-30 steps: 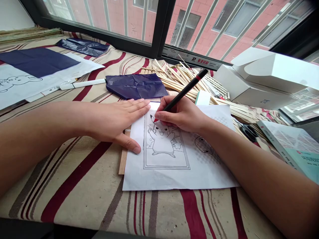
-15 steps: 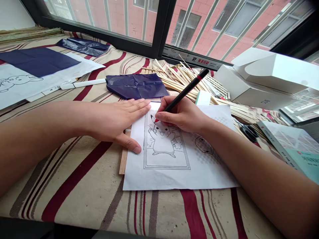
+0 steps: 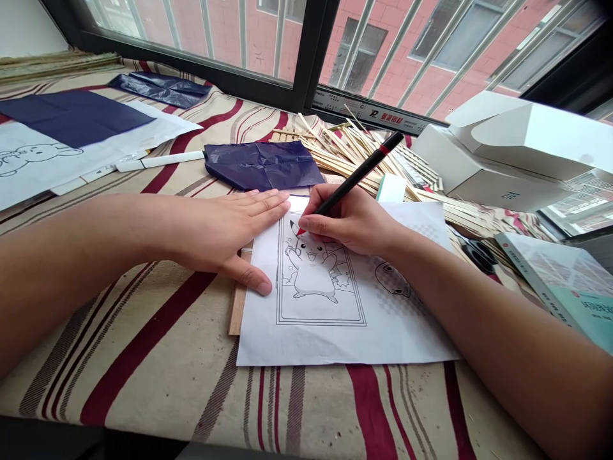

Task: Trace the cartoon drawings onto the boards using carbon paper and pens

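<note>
My right hand is shut on a black pencil with a red band, and its tip touches the top left of a printed Pikachu line drawing. The drawing is on a white paper sheet, which has a second cartoon figure to the right. My left hand lies flat and holds nothing, pressing on the sheet's left edge. A narrow wooden strip shows under that edge.
A crumpled dark blue carbon sheet lies just beyond the paper, before a pile of wooden sticks. A white box and books stand to the right. Striped cloth covers the surface, with a window behind.
</note>
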`<state>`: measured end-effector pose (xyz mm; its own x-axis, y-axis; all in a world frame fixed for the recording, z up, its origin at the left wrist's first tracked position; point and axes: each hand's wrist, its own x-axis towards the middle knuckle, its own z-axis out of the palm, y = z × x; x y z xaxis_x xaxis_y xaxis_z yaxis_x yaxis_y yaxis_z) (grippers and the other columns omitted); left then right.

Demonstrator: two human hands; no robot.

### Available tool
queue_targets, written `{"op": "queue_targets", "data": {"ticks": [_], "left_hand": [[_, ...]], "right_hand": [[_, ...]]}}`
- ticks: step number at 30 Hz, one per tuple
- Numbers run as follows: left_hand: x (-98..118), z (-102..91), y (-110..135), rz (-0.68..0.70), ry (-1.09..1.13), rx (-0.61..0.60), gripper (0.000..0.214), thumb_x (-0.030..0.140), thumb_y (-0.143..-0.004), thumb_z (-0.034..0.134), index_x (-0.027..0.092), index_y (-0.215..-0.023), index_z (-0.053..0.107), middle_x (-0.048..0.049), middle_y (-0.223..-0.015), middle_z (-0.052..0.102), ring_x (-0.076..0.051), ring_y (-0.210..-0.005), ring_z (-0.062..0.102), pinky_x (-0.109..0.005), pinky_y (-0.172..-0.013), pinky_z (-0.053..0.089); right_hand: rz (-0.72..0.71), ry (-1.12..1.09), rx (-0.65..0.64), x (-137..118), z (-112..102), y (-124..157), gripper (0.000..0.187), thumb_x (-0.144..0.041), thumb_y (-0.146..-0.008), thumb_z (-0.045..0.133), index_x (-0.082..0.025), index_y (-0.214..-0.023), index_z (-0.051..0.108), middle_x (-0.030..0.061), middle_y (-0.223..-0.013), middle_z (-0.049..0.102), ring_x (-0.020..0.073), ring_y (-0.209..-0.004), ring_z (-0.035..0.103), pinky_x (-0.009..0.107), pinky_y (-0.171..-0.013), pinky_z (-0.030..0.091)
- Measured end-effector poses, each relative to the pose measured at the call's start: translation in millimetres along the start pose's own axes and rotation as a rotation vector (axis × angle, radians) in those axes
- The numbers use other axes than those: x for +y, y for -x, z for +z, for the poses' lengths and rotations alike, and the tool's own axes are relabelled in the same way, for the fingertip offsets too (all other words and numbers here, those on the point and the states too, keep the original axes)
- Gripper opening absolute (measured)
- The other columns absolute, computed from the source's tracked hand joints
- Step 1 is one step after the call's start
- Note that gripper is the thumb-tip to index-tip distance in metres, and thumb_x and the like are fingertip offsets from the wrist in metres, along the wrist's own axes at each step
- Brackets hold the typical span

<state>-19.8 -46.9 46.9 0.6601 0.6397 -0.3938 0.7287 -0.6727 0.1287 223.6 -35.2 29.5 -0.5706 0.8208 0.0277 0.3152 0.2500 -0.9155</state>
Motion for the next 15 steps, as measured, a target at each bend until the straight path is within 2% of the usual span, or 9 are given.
{"op": "queue_targets", "data": {"ticks": [15], "left_hand": [[1.4,-1.3,0.9,0.004,0.014,-0.002,0.135,0.092,-0.08,0.055,0.01,-0.173,0.001,-0.0148,-0.179,-0.01,-0.039,-0.167,-0.003,-0.047,-0.136,0.007]], "right_hand": [[-0.02,-0.002,0.011,3.1,0.4,-2.3,0.027,-0.029,-0.082,0.087,-0.019,-0.078,0.062,-0.0036,-0.059,0.064,0.0086,-0.049,0.053,0.023,-0.043,0.037]]}}
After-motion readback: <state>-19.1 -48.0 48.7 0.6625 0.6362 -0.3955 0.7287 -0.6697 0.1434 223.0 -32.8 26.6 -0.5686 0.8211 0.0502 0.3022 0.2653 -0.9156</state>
